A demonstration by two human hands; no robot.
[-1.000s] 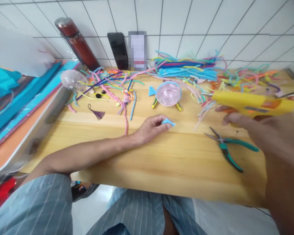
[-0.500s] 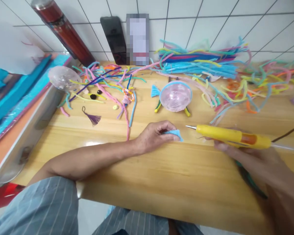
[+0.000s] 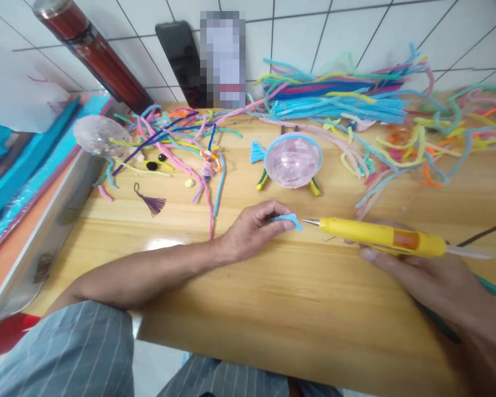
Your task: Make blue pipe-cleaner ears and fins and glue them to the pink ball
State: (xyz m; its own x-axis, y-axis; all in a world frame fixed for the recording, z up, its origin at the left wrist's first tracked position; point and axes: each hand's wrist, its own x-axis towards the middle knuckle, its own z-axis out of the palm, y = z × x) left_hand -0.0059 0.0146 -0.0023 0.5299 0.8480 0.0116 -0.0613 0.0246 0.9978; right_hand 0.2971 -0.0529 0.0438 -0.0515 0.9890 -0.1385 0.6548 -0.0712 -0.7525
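My left hand point(image 3: 256, 229) pinches a small light-blue piece of ribbed, fuzzy pipe cleaner point(image 3: 296, 221) between thumb and fingers, which cover part of it. My right hand point(image 3: 417, 281) is wrapped round a yellow glue gun point(image 3: 359, 231), held level. Its metal nozzle points left, right by the blue piece's edge; whether they touch I cannot tell. Behind my hands sits a clear plastic dome point(image 3: 293, 162) with a blue fuzzy rim. A fan-shaped blue piece point(image 3: 257, 152) is at the dome's left side. Yellow-and-green handles point(image 3: 314, 187) stick out beneath the dome.
Loose pipe cleaners point(image 3: 161, 138) and a purple tassel point(image 3: 151, 199) lie at left, near another clear dome point(image 3: 101, 135). Pipe-cleaner bundles point(image 3: 339, 107) line the wall. A red flask point(image 3: 95, 55) and phone point(image 3: 179, 63) stand behind. A green-handled tool point(image 3: 490, 285) lies under my right arm.
My right hand has brought the glue gun left, so its nozzle is now close to the blue piece. My left hand still pinches that piece. The view has shifted slightly.
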